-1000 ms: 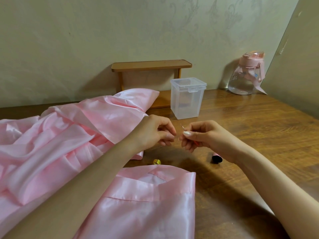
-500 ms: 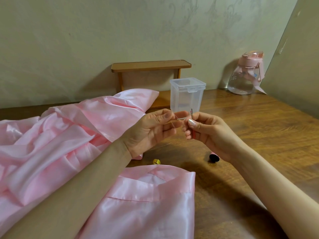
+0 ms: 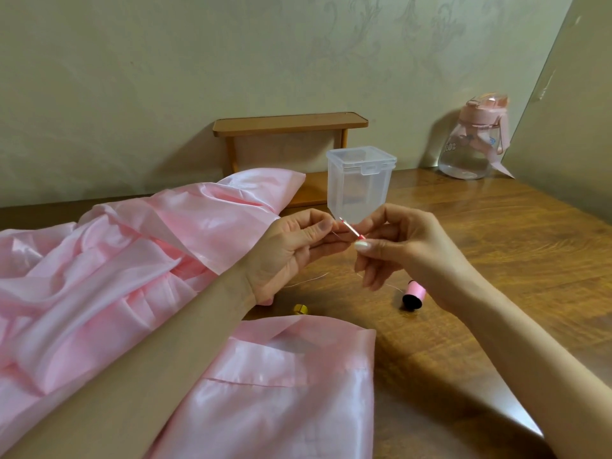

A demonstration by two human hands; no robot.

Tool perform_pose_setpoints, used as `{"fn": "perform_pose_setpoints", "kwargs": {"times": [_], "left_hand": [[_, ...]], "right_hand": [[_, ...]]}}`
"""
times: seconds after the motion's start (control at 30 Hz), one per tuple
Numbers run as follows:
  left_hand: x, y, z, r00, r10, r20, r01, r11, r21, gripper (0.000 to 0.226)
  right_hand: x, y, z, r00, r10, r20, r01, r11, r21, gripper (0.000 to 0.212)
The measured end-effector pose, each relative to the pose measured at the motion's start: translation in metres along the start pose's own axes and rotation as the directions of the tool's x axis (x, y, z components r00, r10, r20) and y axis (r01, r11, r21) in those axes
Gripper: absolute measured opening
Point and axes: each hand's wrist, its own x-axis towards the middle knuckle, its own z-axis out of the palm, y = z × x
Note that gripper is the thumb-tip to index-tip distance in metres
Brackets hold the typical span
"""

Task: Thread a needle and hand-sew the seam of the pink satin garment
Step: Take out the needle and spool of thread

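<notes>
Fingers [image 3: 318, 227] of left hand [image 3: 291, 251] pinch the thread [image 3: 392, 287] end, right hand [image 3: 399, 248] pinches the needle [image 3: 350, 228], mid-frame: threading step.
Needle slants up-left before the clear box [image 3: 361, 183]; thread trails to pink spool [image 3: 413, 294]; pink satin garment [image 3: 132, 260] lies left and lower centre, sewing not begun. Next: aim thread at eye, too small to see. Half a second ago needle stood upright.

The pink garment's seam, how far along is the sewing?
Barely started. Done: the thread spool is out on the table, a strand pulled loose. In hand: the right hand pinches the needle while the left hand pinches that strand at it; whether it has passed the eye is too small to tell. Left: all stitching; the pink garment lies on the table, no needle in it.
</notes>
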Motion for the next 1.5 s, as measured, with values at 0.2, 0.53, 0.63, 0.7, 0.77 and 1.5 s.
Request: {"fn": "perform_pose_setpoints", "kwargs": {"times": [0.2,0.53,0.63,0.7,0.77,1.5], "left_hand": [[0.000,-0.002,0.001,1.000,0.023,-0.013,-0.022,0.997,0.073,0.015],[0.000,-0.002,0.000,0.997,0.055,0.047,-0.061,0.987,0.146,0.013],[0.001,-0.001,0.000,0.997,0.060,0.042,-0.065,0.988,0.140,0.013],[0.000,0.000,0.001,0.997,0.059,0.040,-0.065,0.987,0.145,0.014],[0.000,0.000,0.002,0.997,0.054,0.048,-0.061,0.987,0.149,0.014],[0.001,-0.014,-0.002,0.981,0.126,-0.150,0.009,0.734,0.679,0.025]], "right_hand": [[0.000,-0.003,-0.005,0.991,0.133,0.017,-0.130,0.987,-0.095,0.008],[-0.001,-0.003,-0.002,0.978,0.186,0.099,-0.187,0.982,-0.003,0.014],[0.000,-0.004,-0.004,0.974,0.197,0.117,-0.200,0.980,0.014,0.015],[0.000,-0.003,-0.004,0.973,0.195,0.123,-0.198,0.980,0.015,0.016],[0.001,-0.001,-0.002,0.975,0.188,0.118,-0.191,0.981,0.020,0.015],[0.001,0.003,0.000,0.994,-0.025,0.106,0.007,0.985,0.170,0.004]]}}
